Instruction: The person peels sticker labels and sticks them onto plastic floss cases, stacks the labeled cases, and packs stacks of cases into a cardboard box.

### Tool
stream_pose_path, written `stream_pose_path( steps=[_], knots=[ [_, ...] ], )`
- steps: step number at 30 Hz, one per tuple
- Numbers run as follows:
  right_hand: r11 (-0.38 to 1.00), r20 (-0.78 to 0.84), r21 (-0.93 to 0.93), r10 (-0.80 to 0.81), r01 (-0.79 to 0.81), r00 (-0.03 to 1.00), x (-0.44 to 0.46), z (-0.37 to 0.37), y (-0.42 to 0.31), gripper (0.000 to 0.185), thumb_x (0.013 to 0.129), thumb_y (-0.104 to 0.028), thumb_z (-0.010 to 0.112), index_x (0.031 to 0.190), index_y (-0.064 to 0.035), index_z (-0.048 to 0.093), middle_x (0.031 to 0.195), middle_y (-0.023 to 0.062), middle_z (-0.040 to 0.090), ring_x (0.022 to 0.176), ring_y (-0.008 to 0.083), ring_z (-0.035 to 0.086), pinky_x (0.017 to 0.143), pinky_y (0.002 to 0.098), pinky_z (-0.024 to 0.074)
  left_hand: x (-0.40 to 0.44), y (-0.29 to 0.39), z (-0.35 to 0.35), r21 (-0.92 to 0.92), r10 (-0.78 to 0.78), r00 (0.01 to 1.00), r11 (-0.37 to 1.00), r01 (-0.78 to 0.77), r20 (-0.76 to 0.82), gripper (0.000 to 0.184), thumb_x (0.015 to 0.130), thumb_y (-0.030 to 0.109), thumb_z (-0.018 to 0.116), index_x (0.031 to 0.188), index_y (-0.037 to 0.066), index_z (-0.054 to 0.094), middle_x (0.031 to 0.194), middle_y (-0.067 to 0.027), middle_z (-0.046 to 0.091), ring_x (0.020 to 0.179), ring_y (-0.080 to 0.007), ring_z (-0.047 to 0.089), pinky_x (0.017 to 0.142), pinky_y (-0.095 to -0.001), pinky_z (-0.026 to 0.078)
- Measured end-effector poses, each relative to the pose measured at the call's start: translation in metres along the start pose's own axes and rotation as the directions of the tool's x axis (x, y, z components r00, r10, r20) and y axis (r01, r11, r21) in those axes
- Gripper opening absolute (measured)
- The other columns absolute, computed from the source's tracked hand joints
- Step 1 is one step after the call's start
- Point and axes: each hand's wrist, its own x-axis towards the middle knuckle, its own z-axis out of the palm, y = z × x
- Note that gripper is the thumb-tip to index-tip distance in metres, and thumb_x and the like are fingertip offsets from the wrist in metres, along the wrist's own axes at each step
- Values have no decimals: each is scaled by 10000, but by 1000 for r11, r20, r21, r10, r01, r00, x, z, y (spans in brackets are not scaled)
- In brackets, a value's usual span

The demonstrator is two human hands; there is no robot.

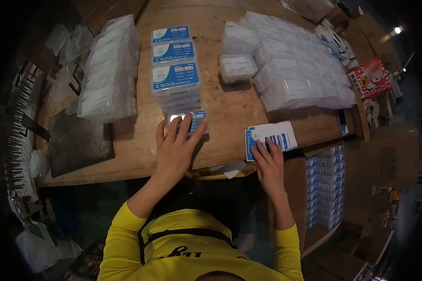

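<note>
My left hand (176,145), with a ring on one finger, spans a small clear plastic box (200,114) with a blue card on top. Its fingers and thumb reach to the box's two sides, covering much of the label. Just behind stand stacked clear boxes with blue-and-white cards (176,77). To the right, my right hand (269,168) lies over a fanned pile of blue-and-white cards (286,133) near the table's front edge. Its fingers are stretched out and touch the cards at the left end; whether one is pinched cannot be made out.
Clear boxes of white contents stand in a row (110,70) at left and a large heap (305,70) at right. A dark square plate (82,140) lies front left. Below the right edge, a cardboard carton (290,201) holds stacked blue-labelled boxes (326,187).
</note>
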Motion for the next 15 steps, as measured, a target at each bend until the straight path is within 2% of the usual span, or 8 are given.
stream_pose_path(
  steps=[3, 5, 8, 9, 10, 11, 12, 15],
  knots=[
    [1000, -12, 28, -2, 3, 1000, 3, -2, -2, 401, 692, 53, 595, 1080, -48, 576, 1147, 82, 551, 1146, 290, 432, 978, 464, 295, 7, 8, -3, 20, -16, 1000, 1000, 16, -4, 490, 718, 86, 579, 1195, 169, 500, 1167, -94, 453, 1050, -263, 410, 921, -431, 290],
    [999, -87, 49, -11, 15, 996, 4, -1, -3, 366, 690, 70, 577, 1039, -39, 596, 1094, 79, 581, 1112, 279, 467, 961, 451, 316, 11, 13, -3, -7, -33, 999, 999, 33, -17, 423, 745, 144, 588, 1162, 143, 516, 1150, -97, 456, 1043, -270, 411, 906, -450, 307],
    [998, -254, 45, -41, 54, 966, 9, -4, -9, 313, 682, 55, 575, 979, -30, 621, 1028, 79, 610, 1063, 263, 509, 916, 436, 355, 0, 32, -8, -334, -40, 998, 942, 23, -45, 495, 694, 77, 624, 1175, 124, 514, 1144, -107, 456, 1044, -284, 403, 915, -415, 281],
    [997, -312, 40, -51, 67, 949, 9, -8, -14, 295, 678, 43, 578, 960, -27, 629, 1009, 80, 617, 1047, 257, 521, 899, 431, 369, -3, 39, -13, -504, -16, 1000, 864, 13, -1, 379, 732, 50, 618, 1104, 88, 553, 1075, -120, 491, 989, -248, 467, 859, -362, 353],
    [996, -321, 33, -66, 81, 945, 10, -12, -20, 281, 682, 36, 576, 948, -31, 634, 1005, 75, 619, 1038, 250, 528, 889, 423, 377, -6, 47, -13, -736, -54, 981, 653, 177, 188, 328, 757, 53, 607, 1081, 71, 561, 1044, -113, 512, 952, -223, 490, 832, -334, 375],
    [995, -333, 26, -84, 99, 939, 13, -16, -26, 268, 685, 29, 574, 937, -35, 639, 1001, 70, 621, 1030, 242, 535, 878, 415, 384, -8, 55, -12, -857, -32, 929, 376, 353, 369, 277, 781, 57, 596, 1057, 54, 569, 1013, -106, 533, 915, -197, 512, 805, -306, 398],
    [993, -347, 19, -104, 117, 932, 15, -19, -32, 255, 689, 22, 572, 925, -39, 645, 997, 66, 624, 1021, 235, 542, 868, 407, 392, -10, 60, -12, -852, 48, 852, 69, 518, 522, 230, 806, 60, 586, 1034, 37, 577, 982, -99, 554, 877, -172, 535, 778, -278, 420],
    [989, -369, 16, -133, 149, 920, 18, -23, -42, 221, 685, -18, 580, 887, -52, 661, 952, 50, 643, 992, 225, 558, 855, 383, 395, -17, 73, 5, -698, 95, 782, -394, 598, 616, 158, 857, 81, 548, 981, -9, 585, 894, -61, 594, 790, -103, 553, 726, -218, 447]
  ],
)
